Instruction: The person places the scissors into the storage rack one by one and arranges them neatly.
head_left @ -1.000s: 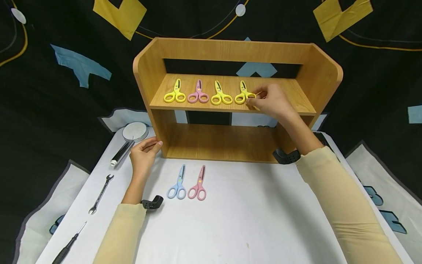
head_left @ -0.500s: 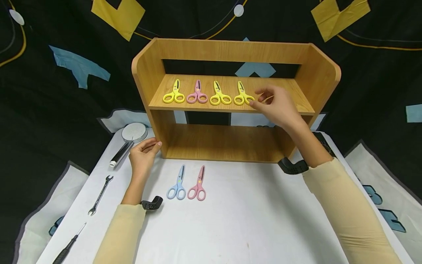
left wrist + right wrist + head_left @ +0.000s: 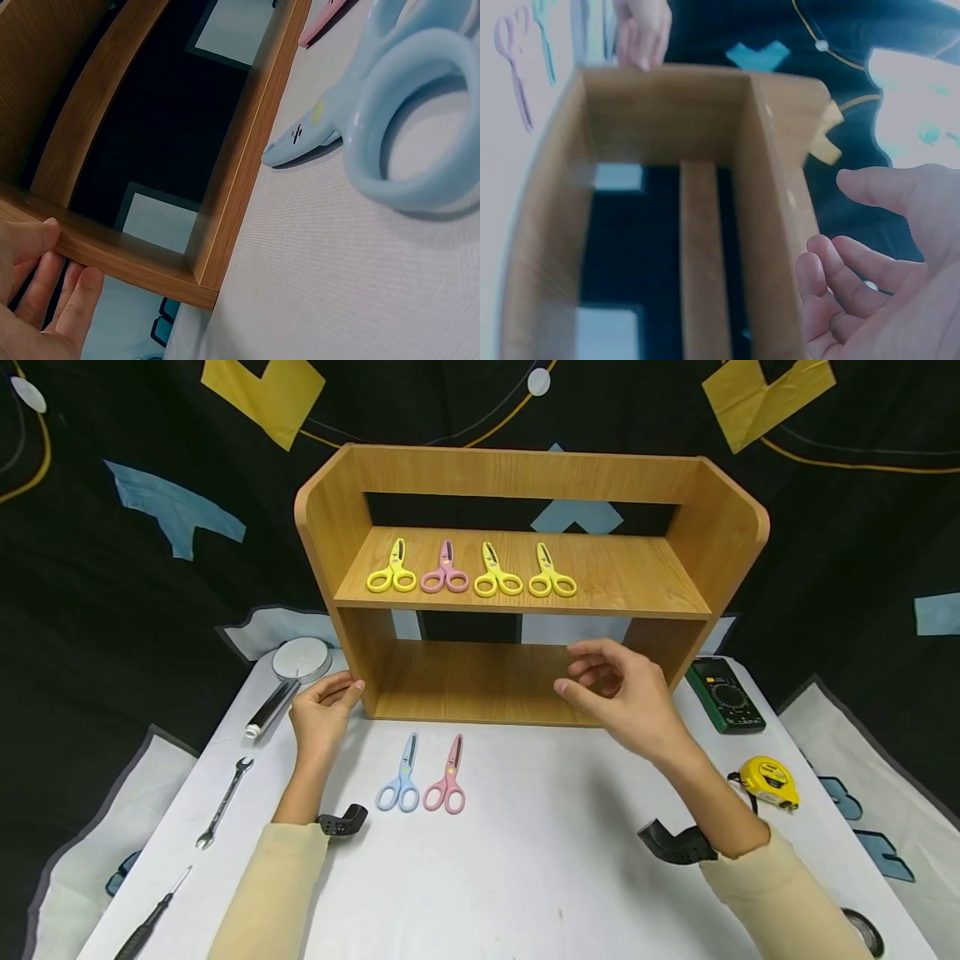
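Observation:
My left hand pinches the left side panel of a two-tier wooden shelf; its thumb lies at the front edge and its fingers behind it in the left wrist view. In the head view my right hand hovers before the lower tier, fingers loosely bent, holding nothing. Three yellow scissors and one pink pair stand in a row on the upper tier, handles to the front. On the white table before the shelf lie blue scissors and another pink pair.
At the table's left are a round-headed tool with a black handle, a wrench and a screwdriver. A multimeter, a yellow tape measure and a black roll lie on the right.
My right hand has let go of the rightmost yellow scissors on the upper tier and come down and toward me. My left hand has stayed at the shelf's side.

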Demonstrator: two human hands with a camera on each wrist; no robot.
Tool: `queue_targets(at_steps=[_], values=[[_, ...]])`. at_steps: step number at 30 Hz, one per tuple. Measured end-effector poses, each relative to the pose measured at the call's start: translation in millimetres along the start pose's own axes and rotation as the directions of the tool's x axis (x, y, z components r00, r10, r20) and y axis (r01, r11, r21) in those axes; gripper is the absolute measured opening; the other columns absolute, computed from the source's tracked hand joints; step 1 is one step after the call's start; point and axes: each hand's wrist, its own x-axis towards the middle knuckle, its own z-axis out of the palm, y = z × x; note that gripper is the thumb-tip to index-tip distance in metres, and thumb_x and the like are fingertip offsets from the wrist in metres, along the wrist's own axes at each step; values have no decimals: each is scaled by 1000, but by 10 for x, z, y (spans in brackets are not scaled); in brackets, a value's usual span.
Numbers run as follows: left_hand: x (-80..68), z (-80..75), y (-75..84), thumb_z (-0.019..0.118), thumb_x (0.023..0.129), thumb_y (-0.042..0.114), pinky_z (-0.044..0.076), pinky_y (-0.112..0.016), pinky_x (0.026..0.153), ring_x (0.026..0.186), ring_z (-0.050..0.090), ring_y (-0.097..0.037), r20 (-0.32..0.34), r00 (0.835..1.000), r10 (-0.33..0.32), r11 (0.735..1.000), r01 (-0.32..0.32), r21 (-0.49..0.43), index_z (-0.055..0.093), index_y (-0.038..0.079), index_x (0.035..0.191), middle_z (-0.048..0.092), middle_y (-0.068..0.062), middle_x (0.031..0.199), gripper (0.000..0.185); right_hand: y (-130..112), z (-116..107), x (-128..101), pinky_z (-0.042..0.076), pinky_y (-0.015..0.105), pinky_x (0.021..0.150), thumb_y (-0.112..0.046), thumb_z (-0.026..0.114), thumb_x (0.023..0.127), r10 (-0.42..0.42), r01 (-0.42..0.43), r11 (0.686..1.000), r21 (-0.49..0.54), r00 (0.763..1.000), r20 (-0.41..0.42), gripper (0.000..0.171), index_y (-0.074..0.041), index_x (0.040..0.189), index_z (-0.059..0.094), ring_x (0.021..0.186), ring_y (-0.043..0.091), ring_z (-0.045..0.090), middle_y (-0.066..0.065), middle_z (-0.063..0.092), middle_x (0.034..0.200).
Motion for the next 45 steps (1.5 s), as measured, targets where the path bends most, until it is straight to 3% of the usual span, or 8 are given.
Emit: queue_targets(at_steps=[4, 10, 16, 23, 33, 37, 41, 45], values=[[0, -6, 6, 84, 89, 22, 60, -11, 80, 91, 71, -3, -3, 1000, -4, 1000, 4, 1, 76, 5, 119, 76, -6, 107, 35, 49, 283, -173, 52, 34, 81, -30, 82, 90, 9, -11, 999, 30, 999, 49, 44, -19, 129, 66, 97, 16, 62, 1, 71, 110], [9, -5, -2, 83, 89, 23, 60, -11, 79, 92, 71, -4, 1, 1000, 6, 1000, -6, 13, 76, 5, 118, 76, -6, 106, 35, 180, 798, -383, 54, 36, 81, -26, 85, 87, 32, -39, 997, 65, 993, 117, 48, -18, 130, 66, 97, 19, 64, -5, 72, 111], [10, -1, -7, 84, 89, 22, 60, -11, 79, 91, 72, -4, -1, 1000, 12, 1000, -12, 17, 77, 5, 118, 77, -3, 103, 34, 352, 1314, -540, 55, 41, 83, -24, 85, 86, 62, -89, 989, 121, 977, 206, 49, -16, 131, 67, 100, 25, 66, 0, 73, 111], [10, -2, -15, 84, 88, 22, 60, -11, 78, 90, 72, -4, 1, 1000, 21, 1000, -21, 7, 77, 5, 117, 77, -2, 102, 34, 528, 1752, -636, 51, 25, 76, -29, 88, 83, 85, -126, 982, 142, 960, 266, 62, -6, 135, 64, 92, 22, 63, 9, 70, 115], [6, -22, -7, 84, 89, 23, 59, -10, 78, 91, 72, -5, -5, 1000, 21, 1000, -21, 21, 77, 5, 117, 77, -6, 105, 34, 548, 2056, -592, 43, 22, 68, -35, 92, 77, 133, -150, 988, 47, 959, 252, 64, -3, 127, 70, 85, 16, 51, 5, 62, 98], [7, -30, -12, 84, 89, 23, 59, -10, 78, 90, 71, -4, -3, 1000, 18, 1000, -18, 16, 77, 5, 117, 77, -5, 104, 35, 511, 2114, -565, 47, 27, 75, -35, 93, 75, 164, -157, 987, -46, 955, 247, 61, -6, 124, 72, 88, 14, 53, 2, 63, 99], [15, -37, -24, 84, 88, 23, 59, -10, 77, 89, 71, -2, 3, 1000, 20, 1000, -20, 7, 77, 5, 117, 77, -2, 102, 35, 474, 2141, -542, 51, 32, 80, -30, 93, 75, 159, -137, 985, -106, 958, 239, 52, -6, 118, 74, 92, 16, 57, 3, 65, 101], [28, -53, -26, 85, 88, 23, 60, -11, 78, 90, 71, -2, 31, 999, 11, 1000, -11, -14, 77, 4, 118, 76, 1, 100, 36, 447, 2126, -530, 51, 33, 80, -21, 90, 77, 155, -136, 986, -98, 962, 225, 39, -5, 110, 75, 90, 17, 57, 6, 65, 99]])
